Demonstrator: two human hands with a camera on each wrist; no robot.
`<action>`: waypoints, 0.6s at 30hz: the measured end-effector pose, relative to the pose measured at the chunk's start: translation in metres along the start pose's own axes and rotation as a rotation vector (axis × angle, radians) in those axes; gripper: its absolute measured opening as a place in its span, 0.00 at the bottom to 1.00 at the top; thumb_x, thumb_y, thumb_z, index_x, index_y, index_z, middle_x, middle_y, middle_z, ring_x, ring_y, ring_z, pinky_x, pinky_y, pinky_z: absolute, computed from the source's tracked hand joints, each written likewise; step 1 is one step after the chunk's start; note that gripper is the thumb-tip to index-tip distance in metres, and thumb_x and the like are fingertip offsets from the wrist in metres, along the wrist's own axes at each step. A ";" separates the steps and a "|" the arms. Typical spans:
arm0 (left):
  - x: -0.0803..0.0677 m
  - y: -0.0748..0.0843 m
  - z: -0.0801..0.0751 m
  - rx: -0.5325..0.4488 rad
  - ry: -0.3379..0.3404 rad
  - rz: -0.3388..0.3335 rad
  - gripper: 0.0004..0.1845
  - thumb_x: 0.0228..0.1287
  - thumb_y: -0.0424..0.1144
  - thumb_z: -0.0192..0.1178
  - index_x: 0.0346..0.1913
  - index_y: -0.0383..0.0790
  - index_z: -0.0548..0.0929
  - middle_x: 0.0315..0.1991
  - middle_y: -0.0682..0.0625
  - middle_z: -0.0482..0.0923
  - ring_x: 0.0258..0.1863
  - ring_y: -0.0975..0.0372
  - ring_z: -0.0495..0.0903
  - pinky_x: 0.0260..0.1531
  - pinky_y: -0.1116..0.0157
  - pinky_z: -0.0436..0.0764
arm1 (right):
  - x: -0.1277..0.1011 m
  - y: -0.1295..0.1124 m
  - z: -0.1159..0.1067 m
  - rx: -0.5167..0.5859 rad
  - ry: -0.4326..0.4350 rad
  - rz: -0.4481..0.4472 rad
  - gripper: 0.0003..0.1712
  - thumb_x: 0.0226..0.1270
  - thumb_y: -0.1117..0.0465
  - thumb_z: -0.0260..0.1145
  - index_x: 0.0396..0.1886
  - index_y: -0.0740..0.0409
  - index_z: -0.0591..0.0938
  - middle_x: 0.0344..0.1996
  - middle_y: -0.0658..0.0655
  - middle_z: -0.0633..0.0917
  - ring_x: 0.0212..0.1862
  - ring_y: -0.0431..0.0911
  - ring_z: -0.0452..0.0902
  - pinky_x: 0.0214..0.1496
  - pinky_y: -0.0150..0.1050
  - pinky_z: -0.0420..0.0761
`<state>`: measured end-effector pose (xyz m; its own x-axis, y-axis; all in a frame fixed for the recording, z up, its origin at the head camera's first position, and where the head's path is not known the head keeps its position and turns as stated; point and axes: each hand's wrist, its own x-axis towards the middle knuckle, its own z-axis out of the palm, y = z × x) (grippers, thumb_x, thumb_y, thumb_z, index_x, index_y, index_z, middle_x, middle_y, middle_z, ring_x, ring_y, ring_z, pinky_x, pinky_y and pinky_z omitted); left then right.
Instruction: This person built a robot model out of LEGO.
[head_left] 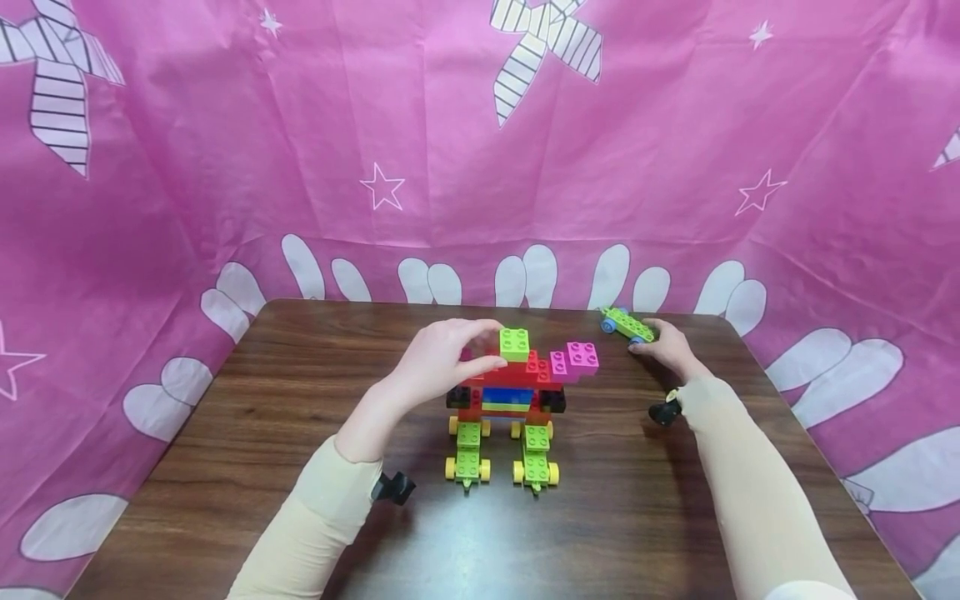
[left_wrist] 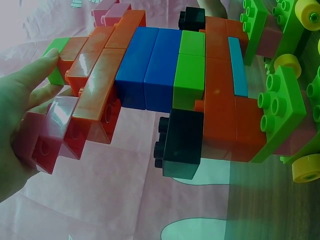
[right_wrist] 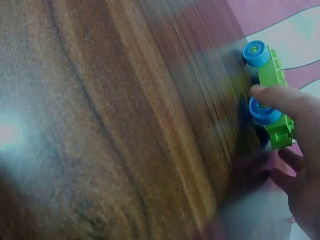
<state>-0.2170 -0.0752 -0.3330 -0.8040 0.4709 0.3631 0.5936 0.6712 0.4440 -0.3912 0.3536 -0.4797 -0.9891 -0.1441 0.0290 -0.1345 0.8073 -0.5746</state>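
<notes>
A robot-like figure of toy building bricks (head_left: pixel 507 398) stands on wheeled green bases with yellow wheels (head_left: pixel 554 473). It has a red upper part, blue middle bricks (left_wrist: pixel 150 70), black side bricks (left_wrist: pixel 184 145) and a light green brick (head_left: pixel 514 343) on top. My left hand (head_left: pixel 442 358) grips its top, thumb against the light green brick in the left wrist view. Pink bricks (head_left: pixel 582 357) stick out to the right. Farther right, my right hand (head_left: pixel 675 348) holds one end of a green toy car base (head_left: pixel 628 324) with blue wheels. In the right wrist view, the thumb lies over a blue wheel (right_wrist: pixel 265 112).
Both things are on a brown wooden table (head_left: pixel 300 400), the car base near its far right edge. A pink patterned cloth (head_left: pixel 465 150) hangs behind and at the sides. A black wrist camera (head_left: pixel 393 487) is on the left wrist, another (head_left: pixel 664 410) on the right.
</notes>
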 end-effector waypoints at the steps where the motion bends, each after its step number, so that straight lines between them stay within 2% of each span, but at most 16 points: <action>1: 0.000 0.000 0.000 -0.001 -0.001 0.000 0.25 0.61 0.51 0.67 0.59 0.46 0.80 0.46 0.52 0.86 0.46 0.62 0.84 0.49 0.60 0.82 | 0.001 -0.001 0.001 -0.003 0.000 0.006 0.43 0.62 0.56 0.69 0.68 0.75 0.63 0.62 0.79 0.68 0.60 0.69 0.66 0.66 0.64 0.63; 5: 0.000 -0.001 0.001 -0.002 0.001 0.004 0.25 0.61 0.51 0.67 0.59 0.46 0.80 0.45 0.53 0.86 0.45 0.62 0.84 0.49 0.60 0.82 | 0.007 -0.003 0.003 -0.017 0.009 0.006 0.44 0.62 0.54 0.69 0.68 0.77 0.62 0.63 0.79 0.68 0.61 0.68 0.66 0.67 0.63 0.63; 12: -0.001 0.000 0.002 -0.004 0.003 -0.002 0.24 0.61 0.52 0.67 0.58 0.47 0.81 0.44 0.54 0.86 0.44 0.63 0.84 0.46 0.62 0.82 | 0.010 -0.006 0.007 -0.049 0.002 0.003 0.45 0.57 0.57 0.72 0.67 0.77 0.64 0.59 0.80 0.71 0.57 0.69 0.68 0.64 0.63 0.65; 18: 0.000 -0.001 0.002 0.007 0.000 -0.006 0.25 0.60 0.53 0.67 0.58 0.47 0.80 0.45 0.54 0.86 0.44 0.64 0.83 0.46 0.63 0.82 | 0.011 -0.007 0.009 -0.075 0.010 0.019 0.42 0.59 0.58 0.70 0.65 0.79 0.65 0.57 0.80 0.72 0.56 0.69 0.69 0.63 0.63 0.66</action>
<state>-0.2176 -0.0749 -0.3354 -0.8078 0.4664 0.3605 0.5882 0.6783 0.4404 -0.4002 0.3412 -0.4824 -0.9921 -0.1227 0.0269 -0.1191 0.8506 -0.5122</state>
